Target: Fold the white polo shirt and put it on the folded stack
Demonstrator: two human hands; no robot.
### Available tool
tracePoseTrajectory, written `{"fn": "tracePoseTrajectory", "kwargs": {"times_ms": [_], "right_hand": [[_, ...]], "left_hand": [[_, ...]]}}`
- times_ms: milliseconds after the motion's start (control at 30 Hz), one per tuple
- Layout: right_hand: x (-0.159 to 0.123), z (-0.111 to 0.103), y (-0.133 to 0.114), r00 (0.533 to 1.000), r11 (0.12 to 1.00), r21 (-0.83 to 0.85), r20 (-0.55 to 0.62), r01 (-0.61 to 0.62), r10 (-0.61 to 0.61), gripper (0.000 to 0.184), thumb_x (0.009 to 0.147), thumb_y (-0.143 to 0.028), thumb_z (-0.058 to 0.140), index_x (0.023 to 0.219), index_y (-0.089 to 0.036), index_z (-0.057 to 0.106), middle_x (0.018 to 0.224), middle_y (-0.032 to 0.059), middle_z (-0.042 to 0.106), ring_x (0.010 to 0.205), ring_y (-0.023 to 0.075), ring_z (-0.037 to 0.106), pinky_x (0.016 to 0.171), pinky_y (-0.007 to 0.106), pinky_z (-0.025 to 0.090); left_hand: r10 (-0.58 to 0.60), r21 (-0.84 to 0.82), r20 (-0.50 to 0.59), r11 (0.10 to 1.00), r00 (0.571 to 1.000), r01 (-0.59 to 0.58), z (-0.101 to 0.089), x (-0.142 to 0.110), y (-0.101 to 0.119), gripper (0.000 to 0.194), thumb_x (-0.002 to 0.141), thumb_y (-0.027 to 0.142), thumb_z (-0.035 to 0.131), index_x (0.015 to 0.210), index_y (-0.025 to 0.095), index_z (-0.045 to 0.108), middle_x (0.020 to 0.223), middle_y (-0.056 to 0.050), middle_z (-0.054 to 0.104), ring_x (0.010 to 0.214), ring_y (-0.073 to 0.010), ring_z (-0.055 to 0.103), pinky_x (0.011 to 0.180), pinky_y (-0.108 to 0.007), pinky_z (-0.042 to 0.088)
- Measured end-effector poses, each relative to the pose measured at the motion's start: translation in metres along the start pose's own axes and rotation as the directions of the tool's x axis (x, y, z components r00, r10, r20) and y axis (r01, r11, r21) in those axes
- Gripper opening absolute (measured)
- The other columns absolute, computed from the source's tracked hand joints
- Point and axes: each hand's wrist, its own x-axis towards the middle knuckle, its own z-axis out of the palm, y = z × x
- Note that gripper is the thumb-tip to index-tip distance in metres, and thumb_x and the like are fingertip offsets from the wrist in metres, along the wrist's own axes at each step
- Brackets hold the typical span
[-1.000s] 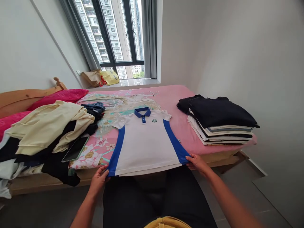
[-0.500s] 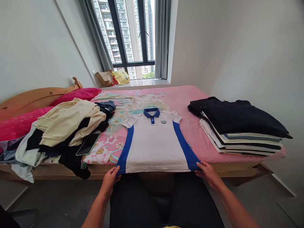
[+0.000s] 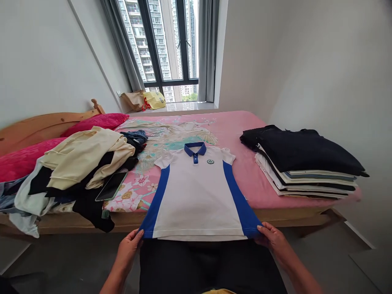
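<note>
White cotton-looking cloth with blue side panels makes up the polo shirt [image 3: 199, 196], which lies front up on the pink sheet [image 3: 232, 126], its blue collar [image 3: 195, 149] towards the window [image 3: 159, 45] and its hem stretched out past the edge of the bed [image 3: 214, 114], above the person's dark trousers [image 3: 211, 265].

Compared with half a second ago, the hem has been drawn closer to the body, and both hands sit lower in view. The collar has slid a little the same way. A strip of the back layer now shows below the front hem (half a second earlier the two edges ran almost as one line).

The left hand [image 3: 129, 247] pinches the blue corner of the hem on its side, thumb on top, fingertips tucked below. The right hand [image 3: 273, 240] grips the opposite corner likewise, thumb laid over the blue panel; its fingers curl under, and how tightly they press cannot be told. Between the two corners the hem runs nearly straight.

To the left, a phone [image 3: 111, 187] lies beside a loose heap of clothes [image 3: 81, 157], cream on top. To the right stands a folded stack [image 3: 306, 155] (dark garments uppermost), well apart from the shirt.
</note>
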Motion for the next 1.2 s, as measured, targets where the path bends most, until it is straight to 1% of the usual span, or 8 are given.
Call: {"fn": "tracePoseTrajectory", "kwargs": {"times_ms": [100,167,333,400,467,700,933,1200], "right_hand": [[-0.01,0.01,-0.005,0.999,0.999,-0.002,0.006,0.034,-0.034,0.028,0.064,-0.041,0.073,0.071,-0.02,0.056,0.069,-0.0016,0.062,0.061,0.0132,0.057,0.061,0.027,0.051],[-0.015,0.017,-0.01,0.998,0.998,-0.007,0.01,0.055,-0.055,0.03,0.065,-0.043,0.073,0.072,-0.02,0.055,0.069,-0.0021,0.061,0.062,0.0128,0.055,0.062,0.026,0.051],[-0.025,0.037,-0.031,0.98,0.978,-0.066,0.054,0.197,-0.194,0.034,0.072,-0.046,0.067,0.065,-0.019,0.048,0.064,-0.0039,0.054,0.062,0.0111,0.049,0.064,0.024,0.046],[-0.03,0.046,-0.041,0.955,0.946,-0.137,0.084,0.293,-0.284,0.034,0.074,-0.047,0.064,0.065,-0.019,0.049,0.063,-0.0036,0.052,0.06,0.0108,0.046,0.062,0.023,0.043],[-0.033,0.055,-0.05,0.925,0.897,-0.227,0.126,0.38,-0.36,0.032,0.076,-0.049,0.062,0.069,-0.018,0.054,0.066,-0.002,0.054,0.063,0.012,0.048,0.063,0.023,0.042],[-0.032,0.07,-0.047,0.813,0.711,-0.412,0.156,0.57,-0.561,0.031,0.078,-0.046,0.06,0.066,-0.019,0.054,0.076,0.002,0.055,0.073,0.0156,0.049,0.071,0.025,0.042],[-0.035,0.062,-0.032,0.92,0.895,-0.238,-0.013,0.379,-0.393,0.032,0.074,-0.052,0.062,0.075,-0.021,0.055,0.068,-0.0015,0.054,0.065,0.0143,0.048,0.062,0.023,0.042],[-0.021,0.051,-0.011,0.973,0.976,0.063,-0.119,0.208,-0.2,0.03,0.082,-0.055,0.047,0.09,-0.027,0.055,0.093,0.0012,0.066,0.088,0.0212,0.062,0.069,0.032,0.053]], "left_hand": [[0.317,0.247,-0.087,0.925,0.944,-0.288,0.025,-0.026,0.013,0.029,0.062,0.028,0.07,0.089,0.018,0.065,0.09,-0.006,0.066,0.089,-0.0241,0.062,0.084,-0.036,0.049],[0.507,0.351,0.074,0.793,0.858,-0.499,0.057,-0.059,0.027,0.038,0.066,0.037,0.068,0.099,0.02,0.064,0.101,-0.008,0.064,0.099,-0.0275,0.059,0.09,-0.042,0.047],[0.598,0.221,0.65,0.441,0.469,-0.87,0.17,-0.152,0.056,0.052,0.073,0.03,0.063,0.124,0.026,0.052,0.127,-0.009,0.054,0.119,-0.027,0.049,0.099,-0.045,0.041],[0.614,0.175,0.71,0.32,0.344,-0.931,0.21,-0.174,0.06,0.066,0.067,0.027,0.069,0.129,0.023,0.046,0.129,-0.011,0.052,0.12,-0.0291,0.047,0.1,-0.048,0.04],[0.651,0.172,0.702,0.238,0.288,-0.956,0.239,-0.185,0.06,0.063,0.066,0.023,0.068,0.126,0.02,0.046,0.124,-0.012,0.054,0.115,-0.0293,0.049,0.097,-0.048,0.041],[0.673,0.302,0.664,0.157,0.326,-0.94,0.261,-0.19,0.062,0.023,0.075,0.007,0.048,0.094,0.019,0.053,0.086,-0.006,0.062,0.079,-0.0211,0.057,0.07,-0.034,0.043],[0.631,0.302,0.717,0.101,0.296,-0.948,0.274,-0.195,0.059,0.012,0.082,0.018,0.049,0.091,0.02,0.056,0.083,-0.003,0.062,0.075,-0.0182,0.057,0.066,-0.031,0.039],[0.642,0.274,0.711,0.123,0.288,-0.954,0.278,-0.191,0.052,0.015,0.086,0.032,0.049,0.081,0.022,0.059,0.08,-0.001,0.063,0.073,-0.0158,0.059,0.063,-0.03,0.036]]}}
